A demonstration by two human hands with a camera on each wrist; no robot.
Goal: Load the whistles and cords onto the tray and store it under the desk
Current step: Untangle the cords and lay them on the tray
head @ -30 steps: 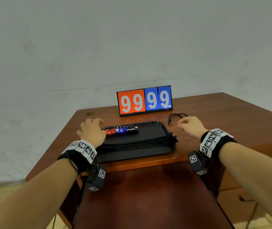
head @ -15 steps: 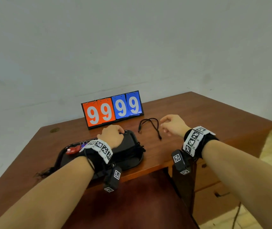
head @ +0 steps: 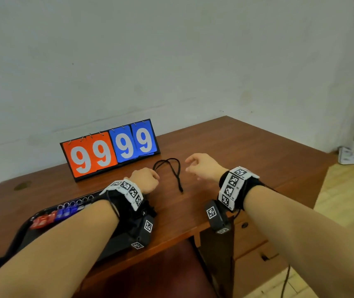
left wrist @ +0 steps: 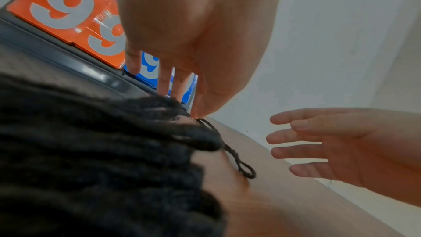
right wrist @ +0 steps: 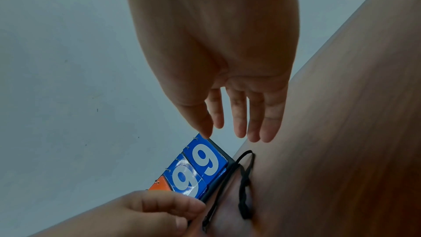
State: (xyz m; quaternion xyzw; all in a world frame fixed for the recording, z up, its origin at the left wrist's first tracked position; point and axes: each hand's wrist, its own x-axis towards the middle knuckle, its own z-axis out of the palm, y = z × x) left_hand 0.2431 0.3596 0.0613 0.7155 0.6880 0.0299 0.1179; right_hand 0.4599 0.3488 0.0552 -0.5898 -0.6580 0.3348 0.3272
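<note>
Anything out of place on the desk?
One thin black cord lies loose on the brown wooden desk, right of the black plastic tray holding the rest. The left hand pinches its end; the right hand hovers open beside it.

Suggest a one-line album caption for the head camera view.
Left hand pinches a loose black cord beside the scoreboard; right hand hovers open.
</note>
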